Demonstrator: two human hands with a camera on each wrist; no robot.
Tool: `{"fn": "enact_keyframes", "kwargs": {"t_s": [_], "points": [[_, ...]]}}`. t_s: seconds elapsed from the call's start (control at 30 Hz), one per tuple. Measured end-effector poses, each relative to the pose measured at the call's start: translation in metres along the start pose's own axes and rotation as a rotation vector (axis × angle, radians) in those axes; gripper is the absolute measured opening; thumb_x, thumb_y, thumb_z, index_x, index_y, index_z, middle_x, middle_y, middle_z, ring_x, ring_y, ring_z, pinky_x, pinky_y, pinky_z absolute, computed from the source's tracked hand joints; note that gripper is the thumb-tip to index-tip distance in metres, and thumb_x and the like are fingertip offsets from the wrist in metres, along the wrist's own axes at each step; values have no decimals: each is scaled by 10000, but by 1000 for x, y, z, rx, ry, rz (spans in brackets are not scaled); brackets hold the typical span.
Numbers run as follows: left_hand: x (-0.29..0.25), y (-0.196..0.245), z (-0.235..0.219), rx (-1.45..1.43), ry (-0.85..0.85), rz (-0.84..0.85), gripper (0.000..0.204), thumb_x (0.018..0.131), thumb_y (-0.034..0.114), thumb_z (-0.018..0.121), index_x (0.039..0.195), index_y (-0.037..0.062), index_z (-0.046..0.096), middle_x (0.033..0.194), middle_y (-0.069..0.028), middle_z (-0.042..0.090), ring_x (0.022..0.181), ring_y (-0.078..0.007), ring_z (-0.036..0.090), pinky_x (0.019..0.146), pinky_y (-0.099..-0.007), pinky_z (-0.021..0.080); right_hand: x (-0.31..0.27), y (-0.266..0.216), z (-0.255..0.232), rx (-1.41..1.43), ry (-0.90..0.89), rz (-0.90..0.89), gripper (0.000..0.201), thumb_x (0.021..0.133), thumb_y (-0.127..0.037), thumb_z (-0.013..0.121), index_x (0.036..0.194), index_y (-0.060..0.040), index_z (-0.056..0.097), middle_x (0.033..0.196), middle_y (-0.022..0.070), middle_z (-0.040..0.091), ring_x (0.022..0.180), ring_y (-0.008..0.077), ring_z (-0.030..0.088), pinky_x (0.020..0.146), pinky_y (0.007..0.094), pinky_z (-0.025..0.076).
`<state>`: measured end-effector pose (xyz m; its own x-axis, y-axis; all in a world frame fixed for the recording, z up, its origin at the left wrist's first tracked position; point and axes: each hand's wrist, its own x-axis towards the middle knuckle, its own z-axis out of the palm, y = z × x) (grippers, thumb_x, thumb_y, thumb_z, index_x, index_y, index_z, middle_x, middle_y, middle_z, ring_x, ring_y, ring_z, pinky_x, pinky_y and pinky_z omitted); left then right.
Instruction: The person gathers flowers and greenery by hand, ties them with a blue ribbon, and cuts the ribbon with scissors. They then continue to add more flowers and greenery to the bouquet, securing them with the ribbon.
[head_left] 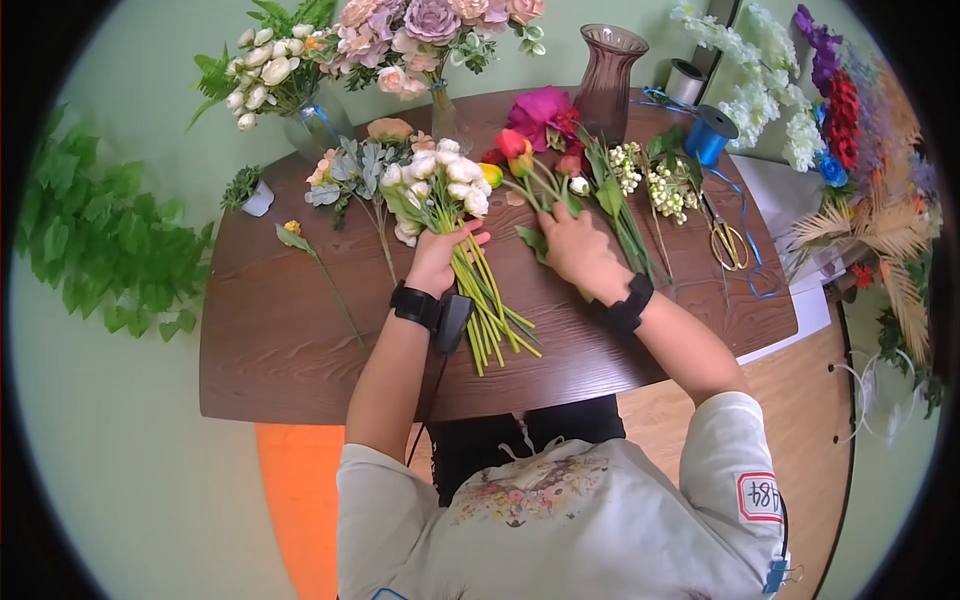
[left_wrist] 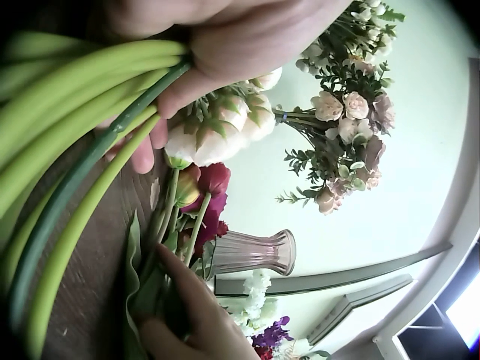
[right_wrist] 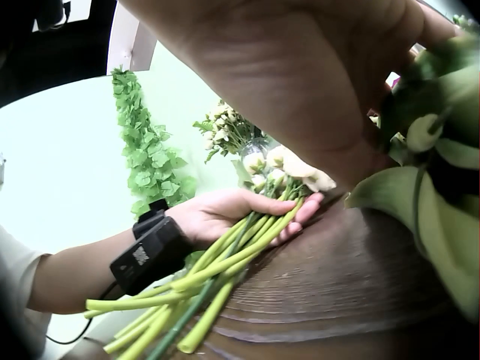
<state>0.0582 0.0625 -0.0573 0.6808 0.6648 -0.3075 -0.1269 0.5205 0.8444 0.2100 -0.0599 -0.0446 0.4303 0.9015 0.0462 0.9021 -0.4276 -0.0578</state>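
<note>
My left hand (head_left: pixel 433 262) grips a bunch of white flowers (head_left: pixel 462 180) by its stems, with the thumb across them. The bare green stems (left_wrist: pixel 82 142) fan out below this hand, one darker than the others. To the right, my right hand (head_left: pixel 580 252) reaches down over red tulips (head_left: pixel 514 145) lying on the table, its fingertips among their stems and leaves. In the right wrist view, broad green leaves (right_wrist: pixel 401 199) lie close by this hand, and its fingertips are mostly hidden. Whether these fingers pinch a stem, I cannot tell.
A pink glass vase (head_left: pixel 608 85) stands at the back of the brown table (head_left: pixel 280 350). Scissors (head_left: pixel 727 245) and a blue ribbon spool (head_left: pixel 710 135) lie at right. A single yellow flower (head_left: pixel 292 228) is at left, and two filled vases stand behind.
</note>
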Motion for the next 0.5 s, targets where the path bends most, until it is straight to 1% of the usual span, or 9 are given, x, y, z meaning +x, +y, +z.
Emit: {"fn": "enact_keyframes", "kwargs": {"t_s": [0.07,0.13,0.17,0.2,0.27,0.33,0.4,0.47,0.5], "points": [[-2,-1,-3,7,12,10,355,804,13,479,1139,-1,361,1104,-167,485,946,-263,535,692,-319,479,2,5,-3,-89,-1,27,300,771,-150,468,1071,-148,489,1042,25,428,943,261,447,554,523,455],[-2,-3,-2,2,-15,29,344,790,12,507,1110,-26,386,1070,-173,504,931,-248,544,681,-283,476,0,3,-9,-111,-21,40,309,781,-159,455,1089,-151,481,1038,30,427,932,263,445,547,529,453],[-1,-4,0,0,-14,31,325,787,22,521,1085,-40,407,1063,-159,514,948,-236,538,673,-269,473,-1,1,-13,-111,-51,59,350,771,-147,469,1121,-170,455,1070,24,419,951,267,447,598,478,467],[0,-5,2,0,-12,33,325,787,22,521,1085,-40,407,1063,-159,514,948,-236,538,673,-269,473,-1,-1,-15,-112,-81,80,398,762,-135,484,1153,-188,429,1102,18,411,970,271,450,648,427,481],[3,-7,4,8,-50,93,319,788,14,515,1085,-35,411,1067,-146,511,965,-239,531,681,-277,475,-6,-5,-17,-111,-90,49,414,775,-134,473,1180,-192,408,1133,31,393,980,285,445,675,431,476],[8,-11,11,-13,-48,102,324,787,-1,508,1094,-29,408,1064,-130,507,975,-244,525,689,-294,477,-10,-6,-22,-61,-129,3,428,782,-133,467,1199,-190,389,1150,51,382,988,304,438,706,427,471],[12,-13,19,-144,-5,90,360,769,-24,498,1118,-18,410,1040,-125,516,924,-240,546,630,-286,474,-7,-3,-21,-21,-166,-4,440,784,-137,464,1212,-190,377,1162,67,369,996,319,432,729,419,467],[17,-16,20,-169,2,86,330,768,-30,493,1092,-7,432,1034,-118,519,910,-236,551,630,-295,476,-4,3,-19,11,-201,-19,458,782,-136,463,1226,-183,363,1153,72,376,991,316,436,745,406,461],[18,-16,18,-119,26,99,310,773,-19,503,1075,-8,435,1023,-111,518,912,-235,550,648,-300,475,-4,4,-17,10,-199,-10,458,782,-136,463,1226,-183,363,1153,72,376,991,316,436,745,406,461]]}}
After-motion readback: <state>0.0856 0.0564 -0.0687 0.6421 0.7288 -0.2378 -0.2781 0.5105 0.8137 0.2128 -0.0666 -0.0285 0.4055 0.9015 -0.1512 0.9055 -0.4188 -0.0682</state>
